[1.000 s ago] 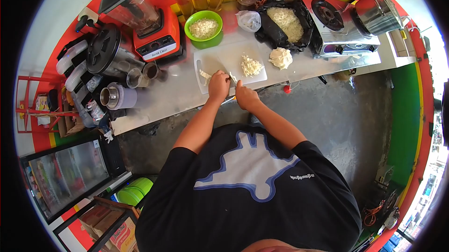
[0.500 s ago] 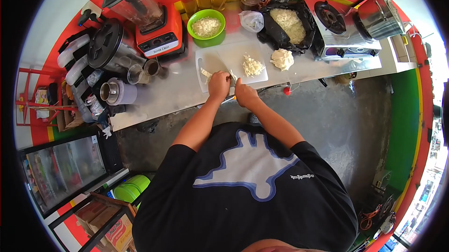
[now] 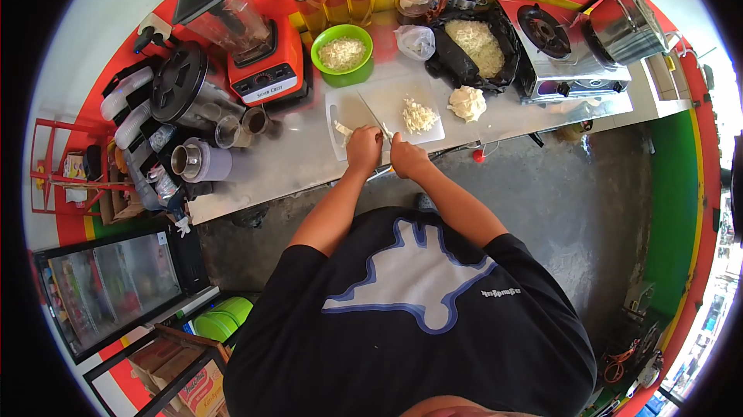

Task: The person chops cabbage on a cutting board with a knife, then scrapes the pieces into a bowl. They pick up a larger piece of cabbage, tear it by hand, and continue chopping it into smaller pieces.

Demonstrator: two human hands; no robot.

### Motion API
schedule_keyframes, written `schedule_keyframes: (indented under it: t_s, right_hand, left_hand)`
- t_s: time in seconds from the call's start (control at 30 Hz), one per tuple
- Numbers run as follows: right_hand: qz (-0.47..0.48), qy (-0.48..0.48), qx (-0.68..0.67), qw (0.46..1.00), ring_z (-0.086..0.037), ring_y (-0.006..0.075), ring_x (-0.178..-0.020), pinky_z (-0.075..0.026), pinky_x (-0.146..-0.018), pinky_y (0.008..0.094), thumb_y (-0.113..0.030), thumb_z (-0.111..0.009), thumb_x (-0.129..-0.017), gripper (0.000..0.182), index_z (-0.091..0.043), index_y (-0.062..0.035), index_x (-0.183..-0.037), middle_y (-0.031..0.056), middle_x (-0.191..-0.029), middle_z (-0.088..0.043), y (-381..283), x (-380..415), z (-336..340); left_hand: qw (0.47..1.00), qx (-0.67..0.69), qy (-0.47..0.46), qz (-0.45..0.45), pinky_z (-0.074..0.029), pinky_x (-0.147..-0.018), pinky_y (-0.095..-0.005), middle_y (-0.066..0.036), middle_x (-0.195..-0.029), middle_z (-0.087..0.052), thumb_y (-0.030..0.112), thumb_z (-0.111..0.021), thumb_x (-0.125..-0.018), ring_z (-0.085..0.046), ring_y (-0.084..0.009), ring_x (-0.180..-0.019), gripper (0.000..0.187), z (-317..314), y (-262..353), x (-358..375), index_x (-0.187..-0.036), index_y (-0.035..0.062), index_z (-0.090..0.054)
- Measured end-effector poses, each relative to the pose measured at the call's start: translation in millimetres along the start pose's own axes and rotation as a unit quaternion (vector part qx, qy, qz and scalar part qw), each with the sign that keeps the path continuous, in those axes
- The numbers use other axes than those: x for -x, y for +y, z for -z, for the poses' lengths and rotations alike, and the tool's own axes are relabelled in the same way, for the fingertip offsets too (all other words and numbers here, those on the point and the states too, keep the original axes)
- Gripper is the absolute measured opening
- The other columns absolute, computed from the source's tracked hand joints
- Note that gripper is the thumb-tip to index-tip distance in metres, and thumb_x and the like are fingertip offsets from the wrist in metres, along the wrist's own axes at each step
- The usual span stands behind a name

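My right hand (image 3: pixel 408 157) is closed round the handle of a knife (image 3: pixel 373 112), whose blade points away and to the left over the white cutting board (image 3: pixel 352 107). My left hand (image 3: pixel 364 149) sits just left of the blade, fingers curled down on a pale food piece that they mostly hide. Small whitish bits (image 3: pixel 388 130) lie between the two hands by the blade. Another pale strip (image 3: pixel 341 129) rests at the board's left side. On the right of the board is a heap of chopped pale pieces (image 3: pixel 419 116).
A whitish lump (image 3: pixel 467 104) lies right of the board. Behind stand a green bowl (image 3: pixel 343 70) of shreds, a black bag (image 3: pixel 507 51) of pale shreds and a clear plastic bag (image 3: pixel 416 42). A red blender (image 3: pixel 268 80) is left, a gas stove (image 3: pixel 576 61) right.
The knife blade now shows at full length across the board, where before it was mostly out of sight between the hands. Both hands stay nearly in place; the whole view has shifted slightly.
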State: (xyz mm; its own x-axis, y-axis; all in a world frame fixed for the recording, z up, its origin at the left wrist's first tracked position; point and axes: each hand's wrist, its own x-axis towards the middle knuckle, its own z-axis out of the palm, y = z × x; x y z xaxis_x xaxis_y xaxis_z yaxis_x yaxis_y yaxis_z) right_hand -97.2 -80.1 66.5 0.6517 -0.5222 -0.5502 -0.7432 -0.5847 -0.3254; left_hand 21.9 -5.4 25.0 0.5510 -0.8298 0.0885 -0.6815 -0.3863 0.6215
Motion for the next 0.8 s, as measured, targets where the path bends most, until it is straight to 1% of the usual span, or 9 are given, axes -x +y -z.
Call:
schedule_keyframes:
  t_s: [0.2,0.33,0.4,0.43,0.47,0.53,0.67,0.73,0.8]
  right_hand:
    - [-0.003,-0.014,0.006,1.0,-0.067,0.0441,-0.107,-0.054,-0.091,0.0499,-0.004,-0.06,-0.088,0.036,-0.04,0.0025,-0.117,0.0307,-0.11,-0.068,-2.3,5.3,-4.8]
    - [0.008,-0.006,-0.003,1.0,-0.066,0.0449,-0.109,-0.053,-0.092,0.0503,-0.005,-0.059,-0.088,0.035,-0.04,0.0033,-0.116,0.0314,-0.11,-0.068,0.5,-7.3,-2.5]
    - [0.008,-0.017,-0.003,1.0,-0.066,0.0448,-0.109,-0.053,-0.092,0.0503,-0.005,-0.058,-0.088,0.036,-0.039,0.0037,-0.117,0.0315,-0.111,-0.068,1.6,-12.0,0.7]
    - [0.009,-0.024,-0.002,1.0,-0.066,0.0448,-0.109,-0.053,-0.092,0.0503,-0.005,-0.058,-0.089,0.037,-0.039,0.0041,-0.119,0.0316,-0.111,-0.067,1.6,-13.3,3.0]
    - [0.009,-0.023,-0.003,1.0,-0.066,0.0448,-0.109,-0.053,-0.092,0.0503,-0.005,-0.058,-0.089,0.037,-0.039,0.0041,-0.119,0.0316,-0.111,-0.067,1.5,-12.1,3.2]
    - [-0.01,-0.047,0.023,0.999,-0.067,0.0409,-0.112,-0.054,-0.094,0.0478,-0.005,-0.063,-0.087,0.049,-0.038,0.0042,-0.128,0.0281,-0.118,-0.067,-0.6,-3.1,1.5]
    - [-0.013,-0.028,0.021,0.999,-0.067,0.0401,-0.112,-0.054,-0.093,0.0473,-0.004,-0.063,-0.086,0.049,-0.038,0.0047,-0.128,0.0282,-0.118,-0.067,0.7,-2.7,-9.9]
    - [0.012,-0.009,0.011,1.0,-0.066,0.0436,-0.109,-0.052,-0.093,0.0498,-0.005,-0.058,-0.089,0.037,-0.04,0.004,-0.12,0.0313,-0.113,-0.067,1.9,-5.6,-4.1]
    - [0.007,-0.013,0.017,1.0,-0.067,0.0413,-0.11,-0.053,-0.093,0.0487,-0.004,-0.061,-0.088,0.042,-0.039,0.0048,-0.123,0.0299,-0.115,-0.067,0.8,-8.6,1.9]
  left_hand:
    - [0.999,-0.004,0.013,-0.029,-0.052,-0.08,-0.0466,-0.015,-0.087,-0.068,0.01,-0.066,-0.084,-0.065,-0.0364,-0.088,0.01,-4.8,-6.6,-1.5,-0.08,0.0029,-0.071]
    - [1.0,0.017,0.006,-0.018,-0.052,-0.08,-0.0466,-0.016,-0.087,-0.069,0.01,-0.066,-0.084,-0.065,-0.0368,-0.088,0.01,-5.0,-7.2,0.3,-0.079,0.0024,-0.071]
    - [0.997,0.036,0.044,-0.059,-0.052,-0.074,-0.0466,-0.017,-0.082,-0.068,0.008,-0.067,-0.081,-0.066,-0.0392,-0.079,0.009,-4.3,-8.1,0.3,-0.078,0.0014,-0.072]
    - [0.997,0.036,0.043,-0.06,-0.052,-0.074,-0.0466,-0.017,-0.082,-0.068,0.008,-0.067,-0.081,-0.066,-0.0392,-0.079,0.009,-4.1,-8.3,-0.4,-0.078,0.0014,-0.072]
    - [0.997,0.025,0.037,-0.058,-0.052,-0.074,-0.0464,-0.017,-0.082,-0.068,0.008,-0.066,-0.081,-0.066,-0.039,-0.079,0.009,-3.9,-8.6,-1.1,-0.078,0.0014,-0.072]
    - [0.998,0.014,0.031,-0.055,-0.052,-0.073,-0.0461,-0.018,-0.082,-0.068,0.008,-0.066,-0.08,-0.066,-0.0389,-0.078,0.009,-7.6,-11.5,-1.0,-0.078,0.0014,-0.072]
    - [0.998,0.038,0.046,-0.036,-0.052,-0.071,-0.0453,-0.018,-0.082,-0.068,0.008,-0.067,-0.08,-0.066,-0.0383,-0.076,0.01,-9.9,-12.0,-1.8,-0.077,0.0005,-0.071]
    - [0.998,0.045,0.037,-0.029,-0.052,-0.071,-0.0449,-0.018,-0.082,-0.068,0.008,-0.067,-0.08,-0.066,-0.038,-0.076,0.01,-8.2,-11.1,-0.2,-0.077,0.0001,-0.071]
    - [0.998,0.052,0.013,-0.019,-0.053,-0.075,-0.0448,-0.017,-0.087,-0.069,0.01,-0.066,-0.084,-0.067,-0.0375,-0.082,0.011,-6.8,-12.9,1.1,-0.081,0.0014,-0.072]
